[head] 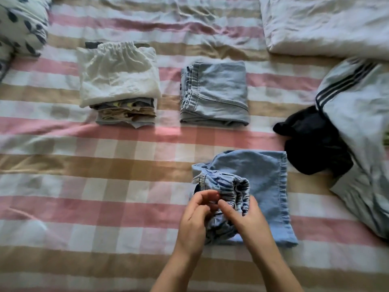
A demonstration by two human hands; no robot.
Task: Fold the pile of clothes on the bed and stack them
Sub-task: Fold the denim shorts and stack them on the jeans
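1. Your two hands are at the near edge of the bed (pixel 105 186), close together. Your left hand (pixel 195 216) has its fingers curled onto the gathered elastic waistband of one blue garment (pixel 265 186) and pinches it.
2. Your right hand (pixel 248 220) grips the same waistband, thumb on top and fingers tucked behind the gathers.
3. The blue garment lies on the checked sheet directly under your hands. Its waistband end is bunched and lifted; the rest lies flat, extending to your right and away from you.
4. Two unfolded garments lie to your right. One black garment (pixel 315 144) is crumpled just beside the blue garment's far right corner. One pale garment with three dark stripes (pixel 357 123) overlaps the black garment and runs out of view at the right edge.
5. Two folded units sit farther away, side by side and apart from each other. One folded light-blue garment (pixel 216 91) is on the right.
6. One stack (pixel 124 114) is on the left, topped by one white garment (pixel 117 74). Several layers show beneath it; you cannot count them exactly.
7. At the far side, one leaf-print pillow (pixel 21 24) sits at the left corner, and one white duvet (pixel 326 24) at the right.
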